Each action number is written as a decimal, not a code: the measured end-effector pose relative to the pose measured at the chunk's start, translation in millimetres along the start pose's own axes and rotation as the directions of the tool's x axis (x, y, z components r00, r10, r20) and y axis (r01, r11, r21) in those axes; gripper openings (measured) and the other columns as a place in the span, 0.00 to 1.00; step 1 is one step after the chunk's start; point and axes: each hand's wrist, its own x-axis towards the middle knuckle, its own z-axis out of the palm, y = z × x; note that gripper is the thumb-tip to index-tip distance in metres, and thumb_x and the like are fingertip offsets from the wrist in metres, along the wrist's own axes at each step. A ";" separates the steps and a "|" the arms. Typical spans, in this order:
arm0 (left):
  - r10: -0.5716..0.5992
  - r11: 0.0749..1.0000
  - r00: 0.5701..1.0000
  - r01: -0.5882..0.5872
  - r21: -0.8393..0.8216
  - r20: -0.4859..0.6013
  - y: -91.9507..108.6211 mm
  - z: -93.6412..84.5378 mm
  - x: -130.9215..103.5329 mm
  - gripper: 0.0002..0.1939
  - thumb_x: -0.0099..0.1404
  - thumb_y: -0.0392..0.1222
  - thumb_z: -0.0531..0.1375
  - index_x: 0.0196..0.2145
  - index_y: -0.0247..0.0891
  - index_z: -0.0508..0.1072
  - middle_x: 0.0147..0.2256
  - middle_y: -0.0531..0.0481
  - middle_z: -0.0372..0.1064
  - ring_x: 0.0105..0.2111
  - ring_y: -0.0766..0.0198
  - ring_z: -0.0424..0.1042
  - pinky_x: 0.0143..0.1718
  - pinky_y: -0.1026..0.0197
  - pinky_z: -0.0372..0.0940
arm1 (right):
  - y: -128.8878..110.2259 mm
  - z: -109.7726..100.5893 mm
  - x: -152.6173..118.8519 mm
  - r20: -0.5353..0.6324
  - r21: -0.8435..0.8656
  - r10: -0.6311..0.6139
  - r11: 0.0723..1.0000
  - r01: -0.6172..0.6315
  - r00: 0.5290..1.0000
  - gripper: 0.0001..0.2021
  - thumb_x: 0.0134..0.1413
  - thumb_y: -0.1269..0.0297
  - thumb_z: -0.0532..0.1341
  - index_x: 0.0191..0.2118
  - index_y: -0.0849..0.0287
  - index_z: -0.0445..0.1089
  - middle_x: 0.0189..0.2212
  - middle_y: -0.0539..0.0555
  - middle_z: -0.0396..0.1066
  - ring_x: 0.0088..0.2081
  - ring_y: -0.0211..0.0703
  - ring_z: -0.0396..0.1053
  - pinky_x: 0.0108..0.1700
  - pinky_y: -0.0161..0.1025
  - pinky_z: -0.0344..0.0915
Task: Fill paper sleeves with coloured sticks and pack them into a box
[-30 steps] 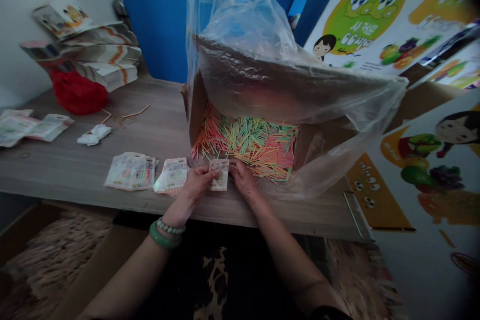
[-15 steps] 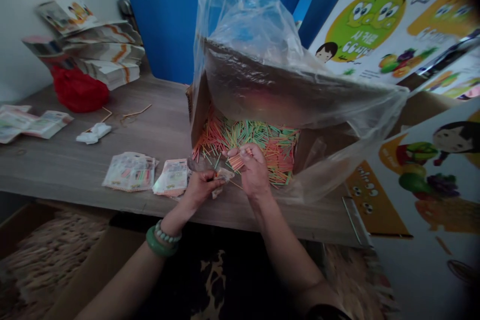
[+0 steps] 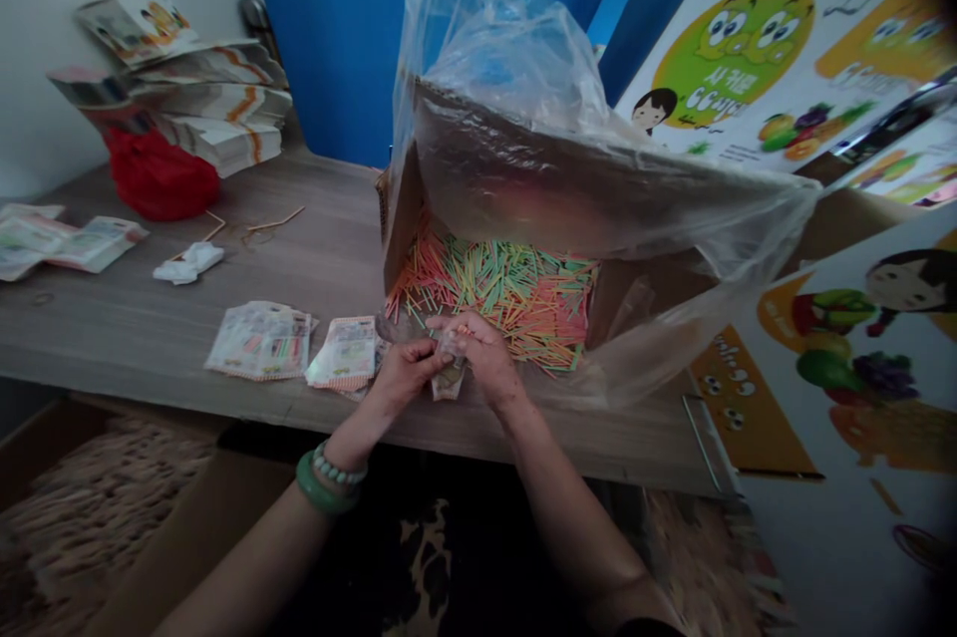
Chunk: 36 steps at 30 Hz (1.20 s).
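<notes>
My left hand [image 3: 404, 374], with green bracelets at the wrist, pinches the left edge of a small clear packet [image 3: 447, 380] above the table's front edge. Against the packet's mouth, my right hand [image 3: 482, 355] is closed around a small bunch of thin orange sticks [image 3: 465, 330], mostly covered by its fingers. The two hands nearly touch. Just behind them stands a cardboard box [image 3: 402, 223] lined with clear plastic, with loose red, green and yellow sticks [image 3: 497, 278] in it. Flat packets [image 3: 342, 354] lie left of my left hand.
Another pile of packets [image 3: 261, 342] lies farther left. Behind are a crumpled white tissue [image 3: 188, 263], a red bag [image 3: 160, 175] and stacked printed packaging [image 3: 231, 144]. Clear plastic [image 3: 673, 318] hangs over the box's right side. Printed boxes [image 3: 844, 348] stand at the right.
My right hand has moved left and turned down, bringing the sticks to the packet. The packet now hangs upright between both hands.
</notes>
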 end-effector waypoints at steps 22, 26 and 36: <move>0.088 0.981 0.981 -0.115 -0.155 -0.171 26.1 -23.5 -29.1 0.13 0.55 0.50 0.70 0.30 0.36 0.82 0.31 0.48 0.76 0.31 0.63 0.71 0.34 0.61 0.66 | 26.9 11.7 -14.7 0.085 -0.366 0.037 0.931 -0.004 0.996 0.06 0.55 0.61 0.60 0.30 0.54 0.73 0.27 0.48 0.71 0.33 0.42 0.67 0.38 0.39 0.63; 0.017 1.000 0.906 -0.006 0.028 -0.422 39.0 -82.5 -43.9 0.14 0.58 0.51 0.67 0.33 0.36 0.81 0.30 0.48 0.75 0.28 0.62 0.71 0.31 0.60 0.66 | 33.9 14.8 -16.9 0.093 -0.399 0.072 0.917 -0.029 0.993 0.06 0.54 0.61 0.59 0.31 0.54 0.72 0.27 0.48 0.70 0.32 0.42 0.67 0.37 0.38 0.62; 0.425 0.299 0.694 0.497 0.814 -0.580 18.1 -165.2 -23.4 0.20 0.71 0.46 0.56 0.53 0.31 0.77 0.58 0.27 0.66 0.55 0.35 0.67 0.54 0.36 0.60 | 38.5 -15.6 -24.9 -0.106 -0.969 0.061 0.217 -0.117 0.993 0.14 0.60 0.72 0.55 0.46 0.58 0.76 0.54 0.63 0.73 0.59 0.57 0.66 0.61 0.52 0.60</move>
